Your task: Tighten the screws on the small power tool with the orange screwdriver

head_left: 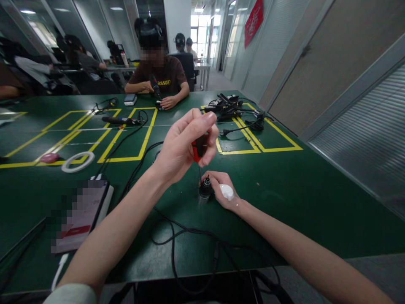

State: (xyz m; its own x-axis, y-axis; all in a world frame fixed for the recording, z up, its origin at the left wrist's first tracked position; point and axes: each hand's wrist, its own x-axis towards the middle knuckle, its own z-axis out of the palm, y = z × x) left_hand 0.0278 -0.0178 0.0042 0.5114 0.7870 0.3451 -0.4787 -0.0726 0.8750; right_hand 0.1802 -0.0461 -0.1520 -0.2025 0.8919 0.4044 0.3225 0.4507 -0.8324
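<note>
My left hand (190, 137) is raised over the table, its fingers wrapped round the red and black handle of a screwdriver (198, 150). The thin shaft points down towards a black cylindrical tool (205, 188) with a stepped collar and a narrow pin on top. That tool is held near the tabletop by my right hand (223, 188), whose fingers curl behind it and are partly hidden. Whether the screwdriver tip touches it, I cannot tell. A white patch (227, 192) lies on the back of my right hand. Small specks lie on the table left of the tool.
Black cables (190, 231) loop in front of me. On the left are a phone (80, 215), a white ring (78, 162) and a pink object (49, 158). Black corded tools (229, 105) lie heaped at back right. A person (158, 76) across the green table (300, 202) holds a black tool.
</note>
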